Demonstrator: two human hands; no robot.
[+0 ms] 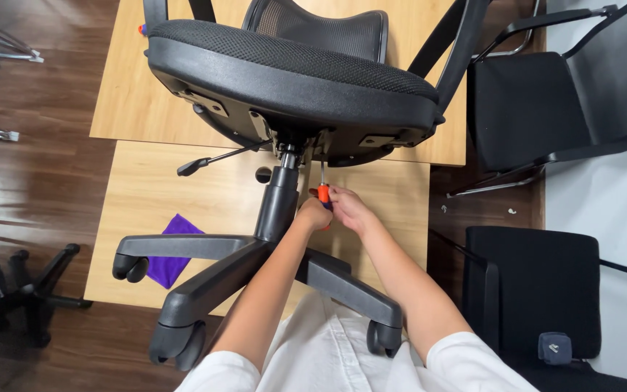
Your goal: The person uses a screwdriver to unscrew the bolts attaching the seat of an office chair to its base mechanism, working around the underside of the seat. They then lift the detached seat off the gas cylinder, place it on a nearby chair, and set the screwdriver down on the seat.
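An office chair (292,65) lies tipped on its side across the wooden counter (154,196), its black mesh seat towards the far edge and its five-armed wheeled base (205,279) pointing back at the person; both bare hands meet just beside the gas column (277,203), under the seat plate. The left hand (314,215) is curled closed around the lower part of an orange-handled screwdriver (322,193); the right hand (347,207) is closed on the same handle from the other side, fingers pinched near its top; the thin metal shaft runs up from the hands to the underside mechanism, and its tip appears to sit among the fittings there, though the exact screw is hidden in shadow.

As for progress, I would judge the work to be in mid-course; the tool is engaged at the seat plate, the base and column are attached to the seat, and I see no loose screws or removed parts lying about; whether the fastening is being loosened or tightened cannot be told.

A purple cloth (172,250) lies on the counter partly under one base arm; the height lever (215,159) sticks out to the left; two black visitor chairs (546,109) stand on the right.
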